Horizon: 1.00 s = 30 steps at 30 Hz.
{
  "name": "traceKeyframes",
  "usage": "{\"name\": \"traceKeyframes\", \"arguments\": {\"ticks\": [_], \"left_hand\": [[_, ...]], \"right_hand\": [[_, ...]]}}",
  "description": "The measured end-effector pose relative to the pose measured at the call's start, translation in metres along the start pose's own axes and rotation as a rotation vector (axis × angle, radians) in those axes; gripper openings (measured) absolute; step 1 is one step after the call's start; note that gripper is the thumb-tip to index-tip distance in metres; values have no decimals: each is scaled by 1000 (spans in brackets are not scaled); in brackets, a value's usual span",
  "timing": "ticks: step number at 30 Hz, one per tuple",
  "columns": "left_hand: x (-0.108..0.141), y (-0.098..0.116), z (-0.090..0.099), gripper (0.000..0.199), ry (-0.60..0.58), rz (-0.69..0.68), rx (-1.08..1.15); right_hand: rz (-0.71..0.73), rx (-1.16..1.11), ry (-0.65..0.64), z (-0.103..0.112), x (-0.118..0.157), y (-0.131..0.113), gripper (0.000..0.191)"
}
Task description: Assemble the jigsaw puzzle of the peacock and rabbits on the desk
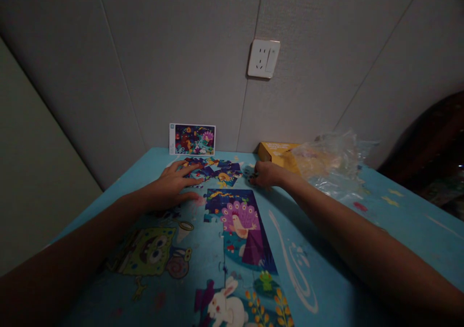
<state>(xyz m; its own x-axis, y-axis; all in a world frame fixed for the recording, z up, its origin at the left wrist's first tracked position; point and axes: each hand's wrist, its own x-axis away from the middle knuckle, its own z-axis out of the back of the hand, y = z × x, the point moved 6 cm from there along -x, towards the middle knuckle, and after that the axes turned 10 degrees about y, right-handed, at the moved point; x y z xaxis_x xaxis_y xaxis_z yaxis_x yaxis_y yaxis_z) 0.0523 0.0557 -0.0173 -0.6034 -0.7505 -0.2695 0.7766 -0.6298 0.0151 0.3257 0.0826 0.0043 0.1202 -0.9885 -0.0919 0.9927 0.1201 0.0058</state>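
Note:
My left hand (pixel 172 186) lies with its fingers spread over the left side of a pile of loose jigsaw puzzle pieces (pixel 221 172). To the right of that pile, my right hand (pixel 266 174) is closed, its fingertips pinching a small dark puzzle piece (pixel 249 172) low over the table; the piece is partly hidden by the fingers. Nearer to me is a joined section of the puzzle (pixel 239 225), showing a pink peacock, a frog and a white rabbit. A few dark pieces (pixel 168 214) lie partly covered under my left wrist.
A picture card (pixel 194 139) of the puzzle leans against the wall. At the back right stand a yellow box (pixel 279 153) and a crumpled clear plastic bag (pixel 329 162). The blue tablecloth (pixel 297 259) has cartoon prints. A wall socket (pixel 264 58) is above.

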Motion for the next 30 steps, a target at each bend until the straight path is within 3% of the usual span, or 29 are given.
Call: {"name": "traceKeyframes", "arguments": {"ticks": [7, 13, 15, 17, 19, 21, 23, 25, 28, 30], "left_hand": [[1, 4, 2, 48, -21, 7, -24], [0, 9, 4, 48, 35, -67, -31], [0, 16, 7, 59, 61, -101, 14], [-1, 24, 11, 76, 111, -128, 68], [-1, 33, 14, 88, 177, -171, 98], [-1, 40, 14, 82, 233, -241, 102], [0, 42, 15, 66, 269, -288, 98], [0, 37, 18, 53, 305, -256, 86], [-2, 22, 30, 51, 385, -54, 58], [-2, 10, 34, 54, 396, 105, 42]], "right_hand": [[-68, -57, -26, -1, -6, 3, 30], [-76, -163, 29, 16, -9, 6, 19], [-45, -310, 125, 20, -8, -4, 18], [18, -679, 252, 18, -4, -23, 19], [94, -1026, 236, 4, 4, -49, 20], [169, -1185, 177, -12, 13, -73, 20], [209, -1191, 177, -22, 20, -86, 17], [251, -1077, 289, -21, 23, -84, 16], [331, -720, 489, -12, 22, -74, 18], [391, -525, 505, -13, 18, -72, 24]]}}
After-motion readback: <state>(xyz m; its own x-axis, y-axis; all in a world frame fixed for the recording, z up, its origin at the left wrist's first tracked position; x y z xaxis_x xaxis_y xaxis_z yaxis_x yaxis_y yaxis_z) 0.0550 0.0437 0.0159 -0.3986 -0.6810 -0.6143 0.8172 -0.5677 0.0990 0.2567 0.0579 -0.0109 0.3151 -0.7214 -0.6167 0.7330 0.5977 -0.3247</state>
